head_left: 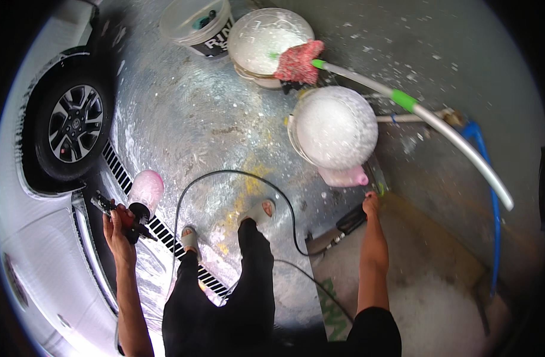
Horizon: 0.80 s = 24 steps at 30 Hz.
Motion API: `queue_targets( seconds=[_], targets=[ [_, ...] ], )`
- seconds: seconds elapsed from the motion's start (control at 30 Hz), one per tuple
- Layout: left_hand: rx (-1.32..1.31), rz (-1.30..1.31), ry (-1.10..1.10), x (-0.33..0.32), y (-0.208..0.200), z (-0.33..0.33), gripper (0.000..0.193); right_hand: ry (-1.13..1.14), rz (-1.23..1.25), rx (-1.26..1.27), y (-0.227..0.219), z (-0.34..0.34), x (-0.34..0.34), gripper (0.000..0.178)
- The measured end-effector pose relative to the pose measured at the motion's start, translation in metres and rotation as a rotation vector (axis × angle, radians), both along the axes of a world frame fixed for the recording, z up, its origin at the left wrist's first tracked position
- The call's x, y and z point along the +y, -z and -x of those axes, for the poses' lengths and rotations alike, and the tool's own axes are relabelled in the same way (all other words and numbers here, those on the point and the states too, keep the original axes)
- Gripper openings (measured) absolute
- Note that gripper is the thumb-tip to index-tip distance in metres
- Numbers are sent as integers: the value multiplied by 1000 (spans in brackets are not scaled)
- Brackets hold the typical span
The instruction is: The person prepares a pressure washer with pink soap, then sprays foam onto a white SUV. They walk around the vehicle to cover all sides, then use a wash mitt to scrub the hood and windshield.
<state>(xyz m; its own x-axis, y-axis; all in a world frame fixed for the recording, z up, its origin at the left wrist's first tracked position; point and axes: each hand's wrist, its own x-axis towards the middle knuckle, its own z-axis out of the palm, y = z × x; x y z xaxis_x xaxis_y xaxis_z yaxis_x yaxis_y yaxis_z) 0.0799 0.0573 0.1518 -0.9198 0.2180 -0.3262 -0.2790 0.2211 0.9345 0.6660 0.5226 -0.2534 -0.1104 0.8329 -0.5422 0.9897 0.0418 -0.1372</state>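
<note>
At the left, beside the car, my left hand [119, 229] is closed round a foam sprayer [129, 217] with a black and red body. Its clear bottle [146, 189], holding something pink, points away from me. My right hand [371, 204] is closed at the end of a black spray gun [351, 220], whose metal fitting joins a dark hose [293, 208]. Just beyond that hand lies a pink jug [344, 177], partly hidden under a foam-filled bucket [336, 128].
A silver car with a dark wheel [76, 125] stands at the left, by a floor drain grate [165, 233]. Farther off are a second foamy bucket [266, 44], a clear bucket [195, 24] and a long-handled red mop [299, 62]. A blue hose [492, 202] hangs at the right.
</note>
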Motion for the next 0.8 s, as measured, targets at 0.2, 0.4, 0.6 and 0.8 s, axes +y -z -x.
queue_targets(
  seconds=[0.2,0.4,0.6,0.8],
  targets=[
    [-100,29,-73,26,48,-21,40,-1,55,20,131,-6,15,39],
    [-190,49,-99,33,81,-30,47,-274,-92,290,164,12,-10,55],
    [-269,-63,-182,39,48,-27,37,409,127,422,83,43,-84,28],
    [-351,-100,-260,76,-78,-1,37,-32,386,800,-172,214,-195,56]
  ],
)
